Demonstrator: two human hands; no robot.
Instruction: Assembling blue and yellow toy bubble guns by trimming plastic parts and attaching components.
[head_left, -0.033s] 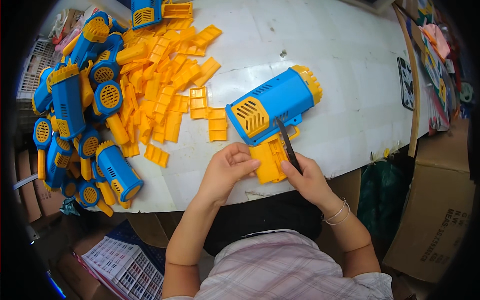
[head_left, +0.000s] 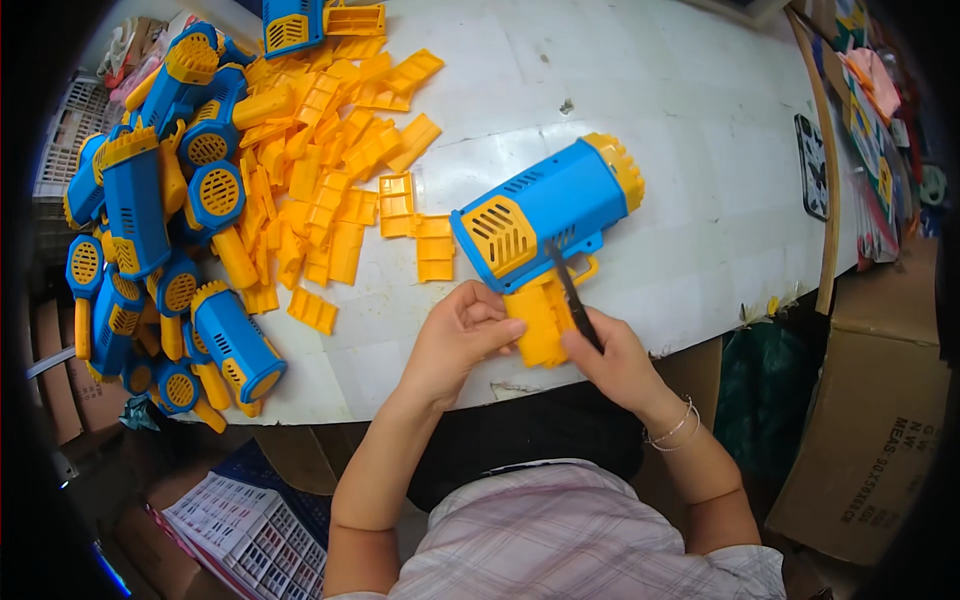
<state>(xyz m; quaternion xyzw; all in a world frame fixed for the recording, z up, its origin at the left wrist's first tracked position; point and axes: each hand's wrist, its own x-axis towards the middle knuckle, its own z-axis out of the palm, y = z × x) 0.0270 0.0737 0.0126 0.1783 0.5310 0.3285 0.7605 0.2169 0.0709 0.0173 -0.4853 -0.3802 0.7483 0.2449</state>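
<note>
A blue and yellow toy bubble gun (head_left: pixel 565 205) lies on its side on the white table, its toothed yellow end pointing up and right. Its yellow handle (head_left: pixel 537 325) reaches toward me. My left hand (head_left: pixel 462 335) is closed, with thumb and fingers pinching the handle's left side. Between the fingers of my right hand (head_left: pixel 622 358) is a slim black tool that looks like tweezers (head_left: pixel 575 305). Its far tip lies over the gun's lower edge near the trigger, and the thumb rests against the handle's right side. Motion smears the handle's inside.
Loose yellow plastic covers (head_left: pixel 325 190) are heaped to the left of the gun. Beyond them is a pile of similar blue and yellow toy guns (head_left: pixel 137 210). A phone (head_left: pixel 811 165) lies near the right table edge. Cardboard boxes (head_left: pixel 865 400) stand at the lower right.
The handle and gun have shifted very slightly, and the black tool has tilted a little. Both hands keep their holds.
</note>
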